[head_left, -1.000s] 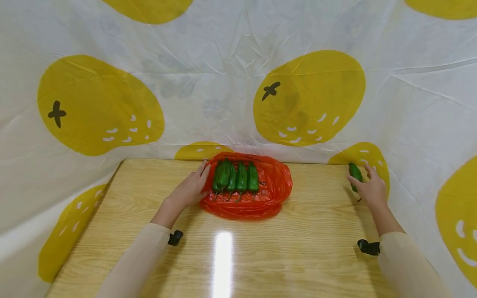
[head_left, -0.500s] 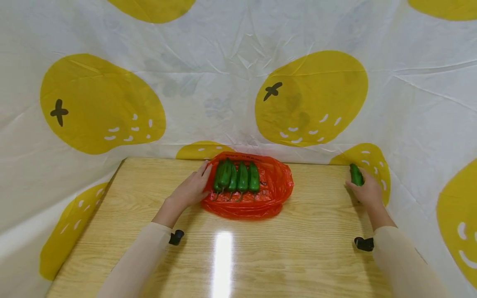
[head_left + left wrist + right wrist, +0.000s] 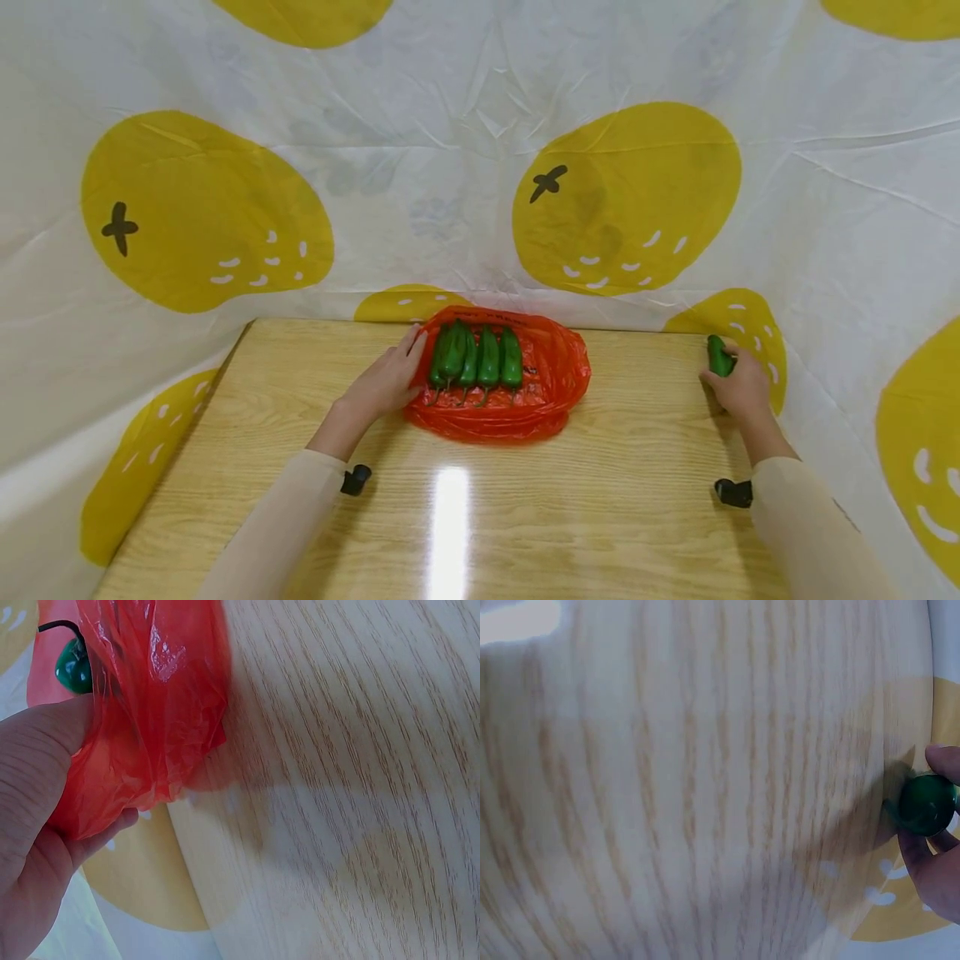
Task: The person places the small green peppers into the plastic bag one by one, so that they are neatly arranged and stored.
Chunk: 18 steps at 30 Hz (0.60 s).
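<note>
A red plastic bag (image 3: pixel 561 371) lies spread with its mouth open at the back middle of the table. Several green chili peppers (image 3: pixel 489 360) rest side by side in it, stems toward the front. My left hand (image 3: pixel 381 382) holds the bag's left edge; the left wrist view shows the red film (image 3: pixel 161 697) pinched between thumb and fingers. At the table's back right, my right hand (image 3: pixel 742 387) grips another green chili pepper (image 3: pixel 719 357) between thumb and fingers. In the right wrist view that pepper's stem end (image 3: pixel 928 806) faces the camera, and the fingers partly cover its sides.
The wooden table (image 3: pixel 600 500) ends at the back and right against a white cloth (image 3: pixel 442 200) with large yellow fruit prints. A bright light reflection (image 3: pixel 448 525) lies on the front middle of the tabletop.
My right hand has closed around the pepper on the right and shifted slightly left. The left hand and the bag with its peppers stay in place.
</note>
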Each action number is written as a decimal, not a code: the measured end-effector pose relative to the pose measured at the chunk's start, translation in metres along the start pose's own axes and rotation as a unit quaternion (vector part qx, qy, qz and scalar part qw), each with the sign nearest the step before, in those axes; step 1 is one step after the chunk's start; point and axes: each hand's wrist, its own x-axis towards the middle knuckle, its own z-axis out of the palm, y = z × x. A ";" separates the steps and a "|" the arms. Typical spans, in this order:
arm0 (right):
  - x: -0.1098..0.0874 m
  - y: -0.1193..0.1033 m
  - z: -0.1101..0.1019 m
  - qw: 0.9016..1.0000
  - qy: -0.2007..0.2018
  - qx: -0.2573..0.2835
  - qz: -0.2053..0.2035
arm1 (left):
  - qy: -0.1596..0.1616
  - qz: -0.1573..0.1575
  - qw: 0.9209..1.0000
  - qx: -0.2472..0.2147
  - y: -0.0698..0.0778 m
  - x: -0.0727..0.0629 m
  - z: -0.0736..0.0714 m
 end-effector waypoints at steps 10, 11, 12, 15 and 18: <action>-0.003 0.005 -0.005 1.000 -0.014 -0.005 0.006 | -0.002 -0.003 1.000 0.010 -0.001 0.000 0.001; -0.003 0.005 -0.005 1.000 -0.015 -0.005 0.004 | -0.002 -0.002 1.000 0.010 -0.001 0.000 0.001; -0.003 0.006 -0.006 1.000 -0.017 -0.005 0.002 | -0.002 -0.002 1.000 0.010 -0.001 0.000 0.001; -0.003 0.008 -0.008 1.000 -0.016 -0.004 -0.001 | -0.002 -0.003 1.000 0.008 -0.001 0.000 0.001; -0.004 0.009 -0.011 1.000 -0.013 -0.005 -0.005 | 0.000 -0.003 1.000 0.009 -0.001 0.000 0.001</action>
